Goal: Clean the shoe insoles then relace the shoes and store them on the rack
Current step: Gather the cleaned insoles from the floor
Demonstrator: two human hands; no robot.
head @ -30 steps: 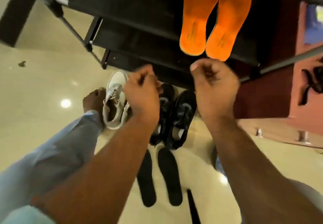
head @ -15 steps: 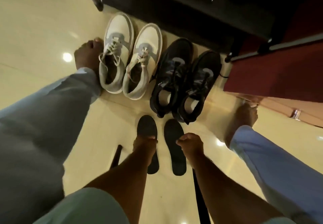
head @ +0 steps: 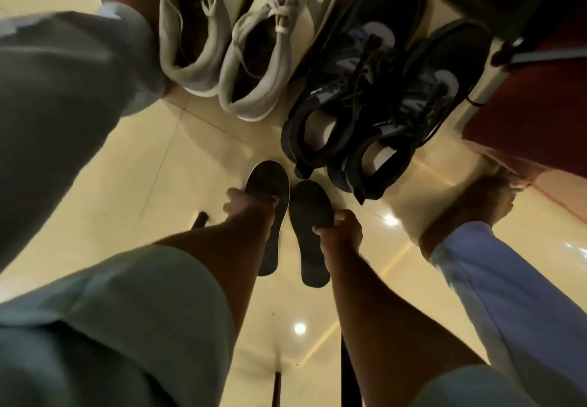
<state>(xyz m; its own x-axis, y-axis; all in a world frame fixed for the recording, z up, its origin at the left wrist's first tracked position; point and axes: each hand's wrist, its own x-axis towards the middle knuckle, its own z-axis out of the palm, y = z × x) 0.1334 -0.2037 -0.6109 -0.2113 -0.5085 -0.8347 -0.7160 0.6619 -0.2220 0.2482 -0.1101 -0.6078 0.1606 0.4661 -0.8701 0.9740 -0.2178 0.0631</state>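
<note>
The left hand (head: 244, 206) pinches a flat, matte black insole (head: 270, 184) at its edge; the right hand (head: 341, 228) curls round the edge of a second black insole (head: 309, 216) just beside it. Both lie over the glossy cream floor (head: 143, 168). Beyond the hands stand laced black mesh shoes (head: 374, 89) and, further left, grey-white sneakers (head: 241, 41), their toes cut off.

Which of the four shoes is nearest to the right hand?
The rightmost black shoe: its heel opening lies closest to the right hand, nearer than the other black shoe.
</note>
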